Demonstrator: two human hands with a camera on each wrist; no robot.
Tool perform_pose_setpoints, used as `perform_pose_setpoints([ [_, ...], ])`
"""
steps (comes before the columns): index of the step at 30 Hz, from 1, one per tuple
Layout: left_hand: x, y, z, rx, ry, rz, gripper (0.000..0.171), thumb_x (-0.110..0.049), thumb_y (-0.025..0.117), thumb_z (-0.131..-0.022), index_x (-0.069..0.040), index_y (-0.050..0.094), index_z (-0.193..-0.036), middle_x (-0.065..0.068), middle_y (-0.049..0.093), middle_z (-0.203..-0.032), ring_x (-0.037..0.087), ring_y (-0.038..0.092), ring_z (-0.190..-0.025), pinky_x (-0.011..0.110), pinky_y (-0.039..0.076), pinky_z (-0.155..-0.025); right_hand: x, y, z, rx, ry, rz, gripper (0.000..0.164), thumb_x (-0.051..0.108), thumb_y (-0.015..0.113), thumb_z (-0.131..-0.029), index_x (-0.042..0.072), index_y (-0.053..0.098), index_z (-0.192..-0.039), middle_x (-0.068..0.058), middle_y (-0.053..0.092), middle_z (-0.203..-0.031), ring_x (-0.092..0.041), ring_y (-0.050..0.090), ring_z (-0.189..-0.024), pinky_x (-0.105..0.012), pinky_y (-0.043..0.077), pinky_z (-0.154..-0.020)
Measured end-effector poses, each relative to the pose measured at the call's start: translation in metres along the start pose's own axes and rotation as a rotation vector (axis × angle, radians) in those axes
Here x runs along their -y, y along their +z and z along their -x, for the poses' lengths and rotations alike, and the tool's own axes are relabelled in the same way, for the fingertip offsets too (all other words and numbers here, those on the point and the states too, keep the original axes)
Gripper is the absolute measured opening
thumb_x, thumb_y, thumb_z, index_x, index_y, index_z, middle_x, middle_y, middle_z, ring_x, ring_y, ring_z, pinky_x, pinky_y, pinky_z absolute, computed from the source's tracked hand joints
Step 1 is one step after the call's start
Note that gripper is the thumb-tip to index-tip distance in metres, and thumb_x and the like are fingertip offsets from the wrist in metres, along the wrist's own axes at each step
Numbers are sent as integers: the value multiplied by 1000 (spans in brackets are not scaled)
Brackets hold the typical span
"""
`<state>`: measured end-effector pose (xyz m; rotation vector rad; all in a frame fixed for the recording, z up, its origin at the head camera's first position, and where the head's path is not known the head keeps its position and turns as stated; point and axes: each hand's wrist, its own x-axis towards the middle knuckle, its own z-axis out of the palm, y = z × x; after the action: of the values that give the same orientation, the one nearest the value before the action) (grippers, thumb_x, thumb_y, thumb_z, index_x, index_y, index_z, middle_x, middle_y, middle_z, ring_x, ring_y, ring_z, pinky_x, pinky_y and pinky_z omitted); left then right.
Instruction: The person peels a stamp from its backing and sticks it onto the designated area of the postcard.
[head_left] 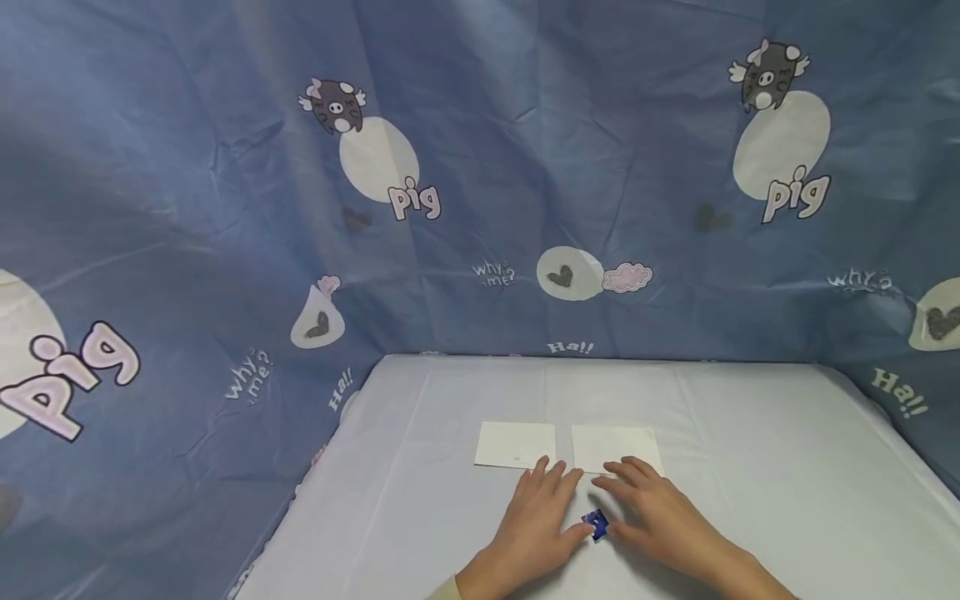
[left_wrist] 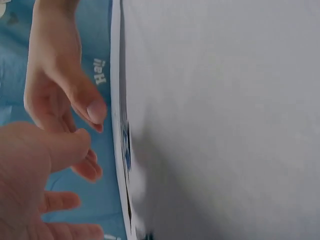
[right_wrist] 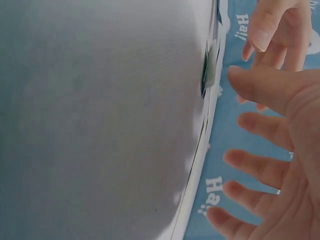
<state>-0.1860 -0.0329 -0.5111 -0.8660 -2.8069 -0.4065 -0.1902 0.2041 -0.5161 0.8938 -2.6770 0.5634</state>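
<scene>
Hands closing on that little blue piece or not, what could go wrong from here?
The left hand and right hand flank the small blue piece closely; a slight bump might knock it askew.
In the head view, both hands overlap the near edges of the left white card and right white card; a careless move could shift either.

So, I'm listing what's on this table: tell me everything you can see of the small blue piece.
The small blue piece is deep blue with whitish markings, too small to read, and roughly rectangular. It might be plastic film, though that's uncertain. It sits askew on the white surface, between the left hand and the right hand; whether either touches it is unclear.
</scene>
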Motion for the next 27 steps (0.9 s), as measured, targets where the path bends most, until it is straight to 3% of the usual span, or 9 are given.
perform_pose_setpoints([
  [6, -8, 7, -3, -8, 9, -23, 60, -52, 76, -86, -17, 61, -132, 12, 54, -143, 38, 43, -137, 54, 40, -108, -2, 4, 0, 25, -45, 2, 50, 35, 88, -75, 23, 72, -121, -9, 58, -138, -43, 47, -132, -68, 48, -89],
  [10, -9, 10, -8, -14, 15, -31, 51, -50, 82, -79, -20, 70, -118, 5, 60, -129, 25, 52, -122, 42, 49, -96, -4, 5, -5, 29, -72, -4, 42, 31, 91, -70, 27, 76, -110, -10, 61, -133, -43, 48, -130, -67, 50, -85],
  [13, -9, 11, -12, -4, -3, -22, 44, -46, 87, -76, -20, 75, -110, 0, 62, -117, 18, 54, -110, 35, 49, -84, -3, 6, -8, 38, -68, -27, 41, 28, 92, -69, 27, 76, -107, -10, 61, -132, -45, 48, -130, -67, 51, -83],
  [22, -6, 13, -19, 7, -40, 41, 31, -40, 91, -71, -23, 78, -93, -7, 61, -100, 11, 51, -92, 26, 43, -73, 0, 4, -11, 79, -28, -88, 37, 23, 92, -70, 31, 75, -103, -11, 60, -134, -47, 45, -131, -71, 49, -83],
  [27, -6, 14, -23, 10, -64, 149, 27, -33, 94, -67, -25, 75, -85, -9, 56, -90, 7, 45, -85, 20, 40, -68, 1, 4, -10, 90, -3, -125, 38, 21, 92, -70, 33, 72, -100, -10, 59, -135, -45, 44, -133, -72, 48, -84],
])
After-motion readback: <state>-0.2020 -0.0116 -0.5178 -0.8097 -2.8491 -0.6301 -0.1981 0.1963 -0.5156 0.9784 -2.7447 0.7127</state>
